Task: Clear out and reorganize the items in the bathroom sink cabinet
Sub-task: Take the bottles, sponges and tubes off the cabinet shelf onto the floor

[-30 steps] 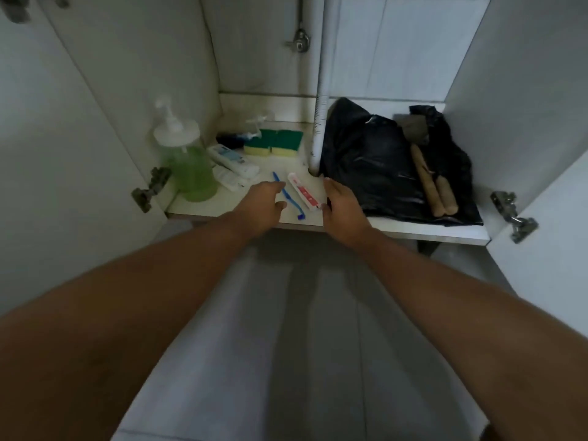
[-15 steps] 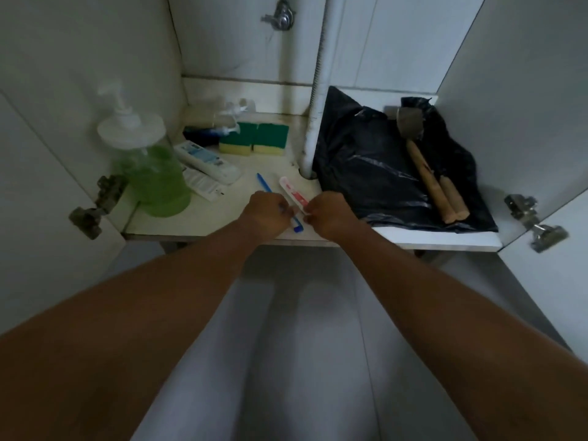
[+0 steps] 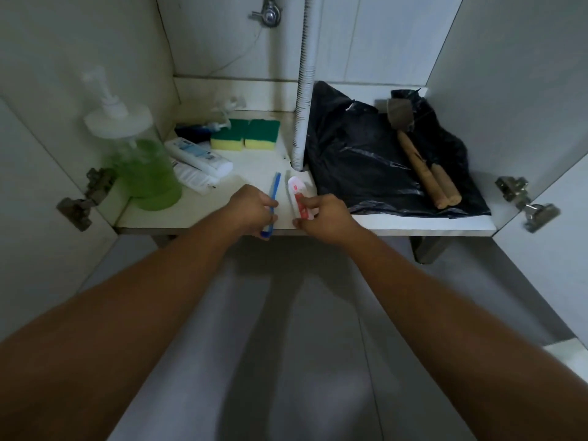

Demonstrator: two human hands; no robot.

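At the front edge of the white cabinet shelf [image 3: 413,222], my left hand [image 3: 251,211] is closed around a blue toothbrush [image 3: 274,189], whose handle end sticks out below my fist. My right hand [image 3: 327,218] grips a small red-and-white toothpaste tube [image 3: 296,194]. Behind, on the left, stand a green soap pump bottle [image 3: 143,167], two white tubes [image 3: 199,157], a dark blue bottle [image 3: 194,132] and two green-and-yellow sponges [image 3: 245,135].
A white drain pipe [image 3: 304,90] rises from mid-shelf. On the right lies a black plastic bag [image 3: 366,160] with a wooden-handled brush [image 3: 420,167] on it. Open cabinet doors with metal hinges [image 3: 521,198] flank both sides. Grey floor lies below.
Both hands reached in flat, then closed on the toothbrush and the toothpaste tube. They have since moved slightly apart, each holding its item.
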